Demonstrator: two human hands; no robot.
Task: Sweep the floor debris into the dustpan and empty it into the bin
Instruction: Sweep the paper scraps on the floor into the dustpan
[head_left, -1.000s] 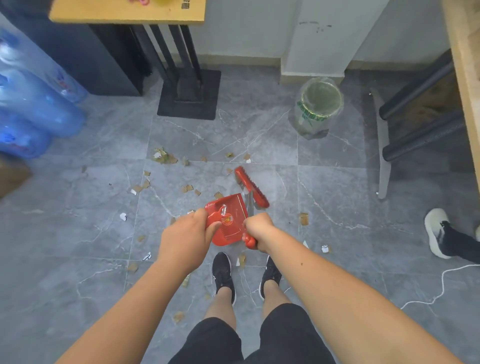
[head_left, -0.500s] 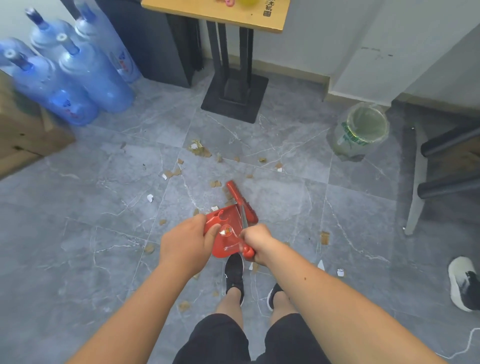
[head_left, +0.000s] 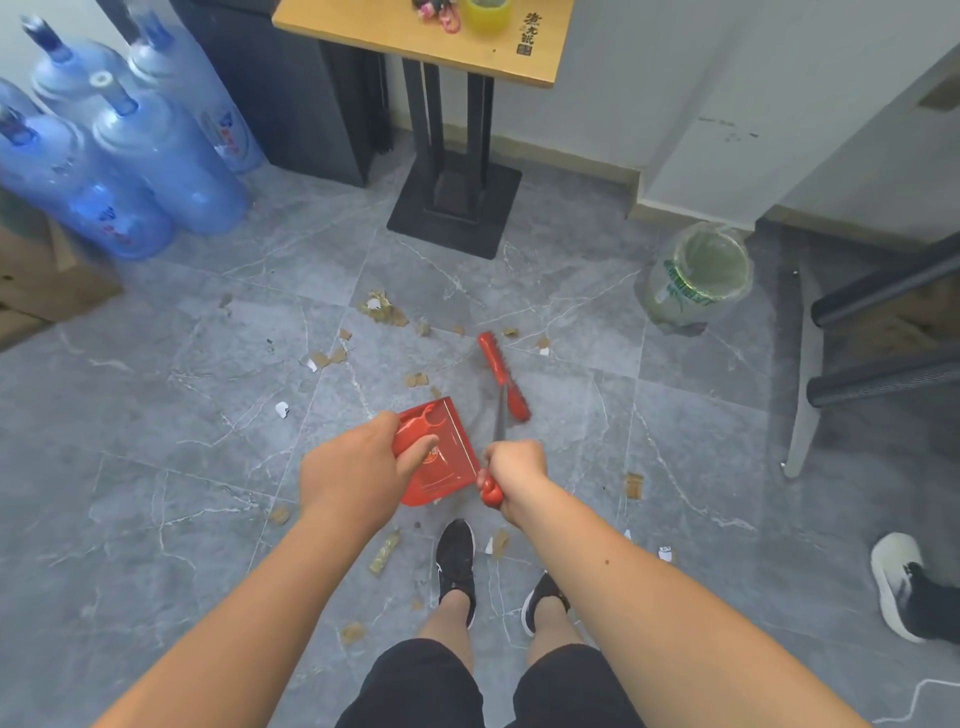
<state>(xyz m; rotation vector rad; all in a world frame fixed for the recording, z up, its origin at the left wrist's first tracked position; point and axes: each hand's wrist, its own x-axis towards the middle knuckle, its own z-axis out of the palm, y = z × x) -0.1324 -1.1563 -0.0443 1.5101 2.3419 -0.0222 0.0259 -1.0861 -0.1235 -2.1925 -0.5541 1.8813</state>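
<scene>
Fingers (head_left: 423, 449) of the left hand (head_left: 353, 475) are gripping the red dustpan (head_left: 441, 457) at frame centre while the right hand (head_left: 514, 467) is clenching the brush (head_left: 503, 375); scattered debris (head_left: 382, 307), lying well apart, is risking being missed before reaching the bin (head_left: 696, 275) at right.

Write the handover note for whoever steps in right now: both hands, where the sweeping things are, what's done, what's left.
Left hand: gripping the red dustpan, held up off the floor.
Right hand: closed on the red handle of the broom, brush head down near the tiles ahead.
Debris: cardboard and paper scraps lie scattered over the grey floor, a cluster ahead near the table base, more around the feet.
Bin: lined with a clear bag, ahead to the right by the wall.
Done: tools in hand; nothing visibly collected.
Left: sweep scraps into the dustpan, then tip it into the bin.
</scene>
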